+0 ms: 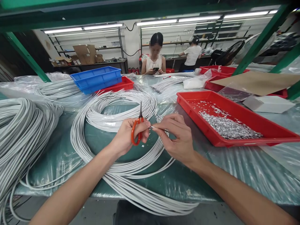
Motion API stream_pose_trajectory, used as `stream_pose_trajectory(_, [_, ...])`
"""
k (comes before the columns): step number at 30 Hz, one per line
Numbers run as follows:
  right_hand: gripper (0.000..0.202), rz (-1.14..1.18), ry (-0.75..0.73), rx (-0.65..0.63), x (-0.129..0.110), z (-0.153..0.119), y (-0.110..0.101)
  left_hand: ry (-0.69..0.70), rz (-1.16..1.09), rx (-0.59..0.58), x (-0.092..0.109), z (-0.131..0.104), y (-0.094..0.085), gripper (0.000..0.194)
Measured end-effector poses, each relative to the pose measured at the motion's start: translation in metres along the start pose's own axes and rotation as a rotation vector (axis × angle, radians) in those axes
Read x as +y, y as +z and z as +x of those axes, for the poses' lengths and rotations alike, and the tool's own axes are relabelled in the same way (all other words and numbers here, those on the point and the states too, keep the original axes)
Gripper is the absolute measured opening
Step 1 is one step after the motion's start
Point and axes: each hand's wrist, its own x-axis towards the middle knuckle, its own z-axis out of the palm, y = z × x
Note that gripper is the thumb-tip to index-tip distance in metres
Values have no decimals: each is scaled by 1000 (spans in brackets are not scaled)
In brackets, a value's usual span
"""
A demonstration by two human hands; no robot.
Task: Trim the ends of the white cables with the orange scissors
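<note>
My left hand [134,132] is closed around a pair of small scissors [136,132] with orange handles, their dark blades pointing up and away. Its thumb and forefinger also meet at a small light tip. My right hand [177,136] pinches what looks like the end of a thin white cable [152,126], so the fingertips of both hands almost touch there. How far that cable runs is hidden behind my right hand. Under both hands lies a large coil of white cables [81,137], with several cut ends [159,118] showing beside my right fingers.
A red tray [194,125] at right holds many tiny shiny metal pieces [227,126]. Thick cable bundles [25,134] lie at left. A blue bin [96,79] rests partly on a red tray [127,83]. Across the table sits a person [156,59] with a phone. Green posts [262,43] frame the bench.
</note>
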Motion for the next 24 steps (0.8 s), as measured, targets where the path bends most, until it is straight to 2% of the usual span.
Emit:
stream_pose_trajectory(4, [12, 25, 54, -19, 0, -1, 1, -97, -117, -21, -1, 0, 1, 34])
stream_pose_trajectory(7, [11, 56, 91, -40, 2, -1, 2, -113, -131, -33, -2, 1, 0, 35])
stream_pose_trajectory(15, [16, 131, 155, -90, 6, -3, 3, -29, -6, -16, -1, 1, -1, 38])
stream_pose_trajectory(20, [15, 241, 309, -118, 4, -3, 4, 27, 48, -2, -1, 1, -3, 33])
stream_pose_trajectory(24, [14, 347, 448, -120, 7, 0, 5, 68, 171, 106, -3, 4, -8, 26])
